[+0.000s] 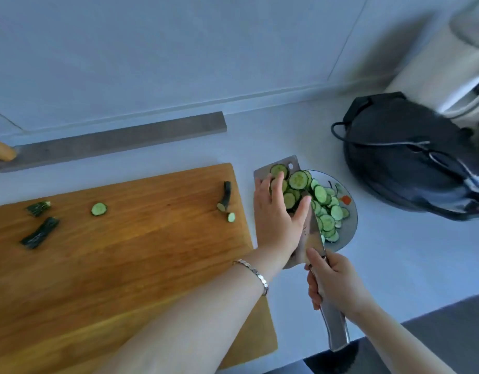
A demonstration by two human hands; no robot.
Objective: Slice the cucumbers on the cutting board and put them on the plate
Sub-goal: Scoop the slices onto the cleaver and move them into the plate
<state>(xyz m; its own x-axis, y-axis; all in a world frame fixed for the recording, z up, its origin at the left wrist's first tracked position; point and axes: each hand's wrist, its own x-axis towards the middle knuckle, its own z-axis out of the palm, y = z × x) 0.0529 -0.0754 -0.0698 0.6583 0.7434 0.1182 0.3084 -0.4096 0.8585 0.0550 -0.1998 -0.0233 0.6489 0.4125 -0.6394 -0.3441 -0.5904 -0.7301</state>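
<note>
Green cuke slices (pixel 279 170) under straight-fingered L hand (pixel 276 225) on cleaver (pixel 311 237) (R hand (pixel 335 284) grips it).

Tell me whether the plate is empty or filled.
Partly filled: cucumber slices cover much of the plate, and the left hand rests on more on the knife held over it.
</note>
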